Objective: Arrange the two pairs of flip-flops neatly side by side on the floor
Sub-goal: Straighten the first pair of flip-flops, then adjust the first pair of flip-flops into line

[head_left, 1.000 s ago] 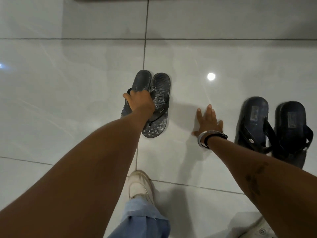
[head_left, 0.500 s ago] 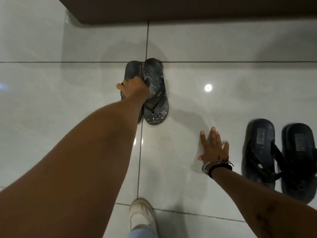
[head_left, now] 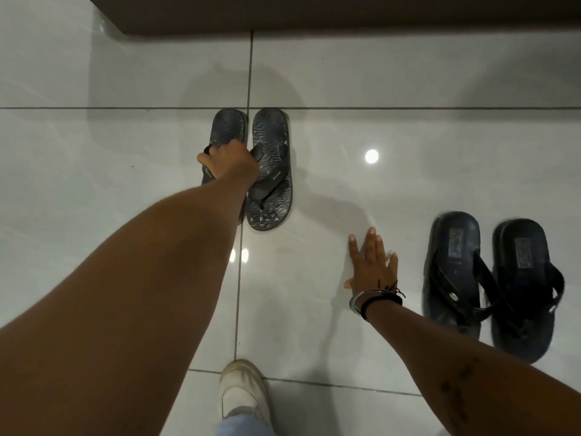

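Observation:
A grey patterned pair of flip-flops [head_left: 270, 171] lies side by side on the white tiled floor, heels pointing away from me. My left hand [head_left: 229, 163] is closed around the straps of this pair, covering most of the left one. A darker black pair [head_left: 490, 278] lies side by side at the right, nearer to me. My right hand [head_left: 372, 265], with bangles at the wrist, rests flat on the floor with fingers spread, between the two pairs and touching neither.
A dark brown base of furniture or wall [head_left: 314, 14] runs along the far edge. My white shoe [head_left: 242, 394] and a light blue trouser leg show at the bottom. Glossy tiles [head_left: 94, 152] reflect a ceiling light [head_left: 371, 156].
My left hand has pushed the grey pair farther from me, toward the brown base, and straightened it. My right hand has stayed flat on the floor.

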{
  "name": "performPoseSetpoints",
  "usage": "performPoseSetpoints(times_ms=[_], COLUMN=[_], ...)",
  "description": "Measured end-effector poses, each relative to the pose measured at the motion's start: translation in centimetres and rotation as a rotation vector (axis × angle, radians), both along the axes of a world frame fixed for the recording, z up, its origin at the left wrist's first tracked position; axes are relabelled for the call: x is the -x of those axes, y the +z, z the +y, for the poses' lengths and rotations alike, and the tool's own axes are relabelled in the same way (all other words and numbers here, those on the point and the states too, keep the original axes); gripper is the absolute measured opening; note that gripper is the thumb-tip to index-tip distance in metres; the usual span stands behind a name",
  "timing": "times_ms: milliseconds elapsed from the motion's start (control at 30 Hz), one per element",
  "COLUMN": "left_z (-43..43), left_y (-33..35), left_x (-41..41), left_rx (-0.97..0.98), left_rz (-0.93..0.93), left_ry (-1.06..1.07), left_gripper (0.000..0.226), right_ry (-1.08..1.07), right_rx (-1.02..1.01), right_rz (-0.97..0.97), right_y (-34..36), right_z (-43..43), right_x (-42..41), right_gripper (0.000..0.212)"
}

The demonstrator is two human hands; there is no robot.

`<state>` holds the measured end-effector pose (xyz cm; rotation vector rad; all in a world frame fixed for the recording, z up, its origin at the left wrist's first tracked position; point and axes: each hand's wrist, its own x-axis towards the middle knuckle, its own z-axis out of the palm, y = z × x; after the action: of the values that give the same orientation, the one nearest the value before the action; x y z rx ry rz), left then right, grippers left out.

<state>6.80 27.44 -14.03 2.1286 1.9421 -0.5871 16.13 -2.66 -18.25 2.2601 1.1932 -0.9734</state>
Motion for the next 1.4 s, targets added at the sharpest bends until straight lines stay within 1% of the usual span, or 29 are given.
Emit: performPoseSetpoints(times_ms=[67,167,267,300,367,433,500,533,567,633,667,700,767,800,867,933,967,1067,1133,1167,1267,1333,1400], left_z=[0.0,-0.6,-2.3,-3.2,-5.6,-8.6,-12.3,-14.2,-16.0,-19.4,-20.7,-21.8,-23.1,-23.6,-24.4,-24.8,-25.0,-25.3,-25.3,-25.3,-25.5,-25.9,-26.1], left_y=[-0.1,-0.1,1.0,1.4,1.8,1.7,1.3,1.0,0.7,0.0,-0.4,-0.9,-1.8,-2.4,-3.0,-3.3,-3.2,-3.1,-3.2,-3.3,-4.0,-4.3,-4.5], left_x=[-0.1,0.0,-1.0,-1.7,-3.4,-5.4,-7.7,-8.9,-9.9,-11.9,-12.7,-13.6,-14.6,-14.9,-15.2,-15.4,-15.7,-15.9,-15.9,-15.9,-15.8,-15.7,-15.8], left_rx=[0.001,-0.009,-0.13,-0.169,-0.185,-0.118,0.005,0.061,0.106,0.172,0.19,0.204,0.248,0.272,0.327,0.349,0.352,0.36,0.372,0.376,0.363,0.355,0.332], left_rz=[0.019,0.067,0.176,0.173,0.089,-0.015,-0.118,-0.156,-0.18,-0.19,-0.183,-0.173,-0.141,-0.127,-0.119,-0.134,-0.13,-0.114,-0.128,-0.129,-0.093,-0.084,-0.088], left_ry=[0.003,0.005,-0.126,-0.166,-0.228,-0.315,-0.383,-0.402,-0.419,-0.461,-0.483,-0.499,-0.496,-0.478,-0.404,-0.332,-0.315,-0.307,-0.3,-0.302,-0.332,-0.33,-0.327], left_gripper=[0.041,0.049,0.049,0.049,0.05,0.055,0.062,0.065,0.068,0.071,0.072,0.072,0.072,0.073,0.076,0.078,0.078,0.076,0.076,0.079,0.088,0.092,0.093], right_ry=[0.02,-0.007,-0.009,-0.001,0.026,-0.008,-0.17,-0.249,-0.306,-0.43,-0.512,-0.577,-0.592,-0.598,-0.699,-0.814,-0.834,-0.772,-0.73,-0.726,-0.692,-0.689,-0.735], right_rx=[0.021,0.021,0.054,0.066,0.048,-0.077,-0.261,-0.314,-0.309,-0.153,-0.072,-0.015,0.038,0.044,0.021,-0.007,-0.013,-0.051,-0.071,-0.086,-0.113,-0.159,-0.237], right_rz=[0.0,0.027,0.057,0.079,0.107,0.08,0.024,-0.041,-0.135,-0.294,-0.32,-0.312,-0.229,-0.184,-0.14,-0.117,-0.121,-0.179,-0.219,-0.252,-0.308,-0.235,-0.176], right_y=[-0.2,-0.6,-0.3,0.1,1.4,2.9,4.5,5.1,5.5,5.9,6.1,6.1,5.6,5.5,5.0,4.7,4.7,5.3,6.0,6.1,6.7,7.3,7.5], right_z=[-0.1,-0.2,0.0,0.2,0.1,-0.2,-1.6,-2.7,-4.1,-7.6,-9.1,-10.4,-12.4,-13.1,-13.9,-13.6,-13.5,-12.4,-11.2,-10.4,-7.8,-5.9,-3.8], right_x=[-0.1,-0.2,-0.5,-0.7,-1.6,-3.7,-7.3,-9.5,-11.7,-15.6,-16.8,-17.7,-17.9,-17.7,-17.4,-17.6,-17.9,-19.0,-20.6,-21.9,-26.1,-28.7,-30.8], right_gripper=[0.106,0.102,0.1,0.098,0.088,0.07,0.058,0.055,0.054,0.058,0.057,0.052,0.037,0.03,0.022,0.024,0.025,0.011,0.006,0.007,0.025,0.04,0.046])
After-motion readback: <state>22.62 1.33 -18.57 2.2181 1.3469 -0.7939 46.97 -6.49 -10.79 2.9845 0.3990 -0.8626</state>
